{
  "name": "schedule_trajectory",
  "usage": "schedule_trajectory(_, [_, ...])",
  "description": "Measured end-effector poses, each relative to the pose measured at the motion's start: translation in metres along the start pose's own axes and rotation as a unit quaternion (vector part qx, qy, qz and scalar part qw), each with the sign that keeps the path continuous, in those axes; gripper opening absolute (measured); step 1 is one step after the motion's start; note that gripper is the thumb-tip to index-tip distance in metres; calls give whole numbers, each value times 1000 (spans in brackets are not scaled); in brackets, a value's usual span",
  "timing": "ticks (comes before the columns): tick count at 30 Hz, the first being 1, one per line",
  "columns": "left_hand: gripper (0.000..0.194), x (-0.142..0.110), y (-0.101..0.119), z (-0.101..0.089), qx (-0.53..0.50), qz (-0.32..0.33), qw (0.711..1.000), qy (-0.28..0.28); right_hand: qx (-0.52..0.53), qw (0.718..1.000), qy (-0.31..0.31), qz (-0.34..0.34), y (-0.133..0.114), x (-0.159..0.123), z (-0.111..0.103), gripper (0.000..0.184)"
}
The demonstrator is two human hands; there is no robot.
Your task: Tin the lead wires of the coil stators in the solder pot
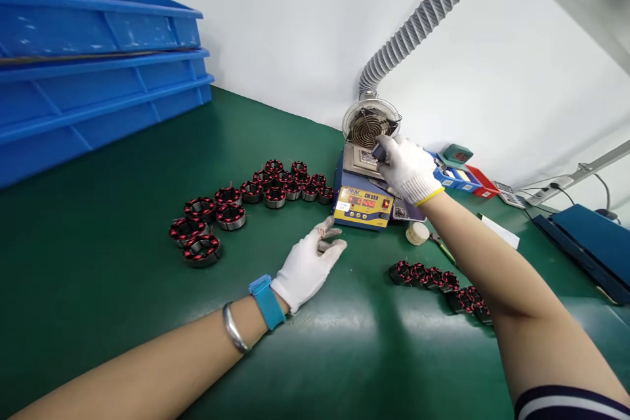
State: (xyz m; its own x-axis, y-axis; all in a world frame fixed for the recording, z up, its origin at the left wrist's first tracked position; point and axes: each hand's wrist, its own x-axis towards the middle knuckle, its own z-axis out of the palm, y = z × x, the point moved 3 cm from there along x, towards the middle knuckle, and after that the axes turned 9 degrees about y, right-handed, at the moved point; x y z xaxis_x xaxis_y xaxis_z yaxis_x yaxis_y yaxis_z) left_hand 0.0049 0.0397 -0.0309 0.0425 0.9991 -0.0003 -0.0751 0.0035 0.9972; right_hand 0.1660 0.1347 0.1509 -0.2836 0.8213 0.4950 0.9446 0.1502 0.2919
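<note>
My right hand (406, 167), in a white glove, is closed around a small dark object (378, 152), partly hidden by the fingers. I cannot make out its kind. It is above the top plate of a solder-pot-like machine (363, 209) with a yellow front panel and red digits. Below the machine's front left corner, my left hand (310, 262), also gloved, is held over the green table with thumb and fingers apart and nothing in them. To its left stand several wound motor stators (231, 216) with red and black rims.
More stators (427, 275) lie at right near my forearm. A round cream-coloured lid or tub (417, 233) and green-handled pliers (443, 248) are beside the machine. A grey duct (423, 20) ends behind it. Blue crates (103, 79) are stacked at left; small bins (457, 177) stand at right.
</note>
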Motion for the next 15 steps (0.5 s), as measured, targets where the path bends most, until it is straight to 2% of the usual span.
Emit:
schedule_trajectory(3, [59,-2,1,0,6,-10,1000,-8,-85,995,-32,-38,3,19,5,51])
schedule_trajectory(7, [57,-2,2,2,3,-17,1000,-15,-122,990,-63,-36,0,31,21,38])
schedule_trajectory(12, [57,-2,4,3,4,-22,999,-26,-137,988,-55,-44,-5,36,42,37])
schedule_trajectory(15, [57,-2,5,3,6,-24,999,-28,-128,989,-37,-59,-4,37,42,35])
